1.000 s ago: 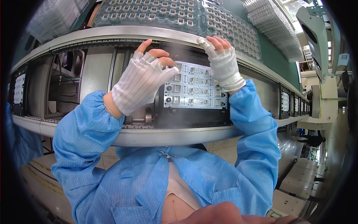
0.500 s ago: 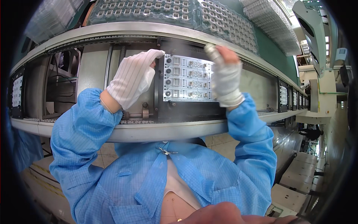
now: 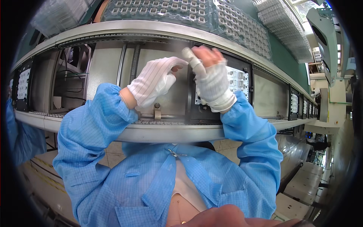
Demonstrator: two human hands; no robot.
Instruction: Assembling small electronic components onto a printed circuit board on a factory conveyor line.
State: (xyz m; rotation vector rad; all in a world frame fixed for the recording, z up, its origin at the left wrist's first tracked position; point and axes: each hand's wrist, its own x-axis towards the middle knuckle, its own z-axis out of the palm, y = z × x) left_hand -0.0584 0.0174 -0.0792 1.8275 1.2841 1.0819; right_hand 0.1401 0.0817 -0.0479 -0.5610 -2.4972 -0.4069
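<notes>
- Jacket (image 3: 181, 189), light blue with a fine grid: worn by the person, sleeves reaching forward over the conveyor.
- Near rail (image 3: 177, 133), pale metal: running across, just in front of the jacket.
- Metal bracket (image 3: 157, 112), small: on a crosswise rod inside the near rail, below the left hand.
- Left hand (image 3: 155, 81), in a white striped glove: fingers curled toward the thumb, narrow; cannot tell whether anything is held. Placed over the conveyor bed, left of the carrier.
- Right hand (image 3: 211, 77), white glove, fingertips bare: fingers bent and blurred; cannot tell whether it grips anything. Placed over the left part of the board panel; contact cannot be told.
- Board panel (image 3: 238, 75), white, with small components: lying in the carrier, partly hidden behind the right hand.
- Carrier (image 3: 204, 117), black, flat: between the conveyor rails, around the board panel.
- Threaded rod (image 3: 135, 62), dark: left of the carrier, beside a smooth rod (image 3: 121, 65).
- Far rail (image 3: 151, 26), pale metal: beyond both hands.
- Clear trays (image 3: 159, 13), with rows of small parts: on the green counter (image 3: 284, 67), beyond the far rail.
- Tray stack (image 3: 283, 28), clear: on the counter, right of the clear trays.
</notes>
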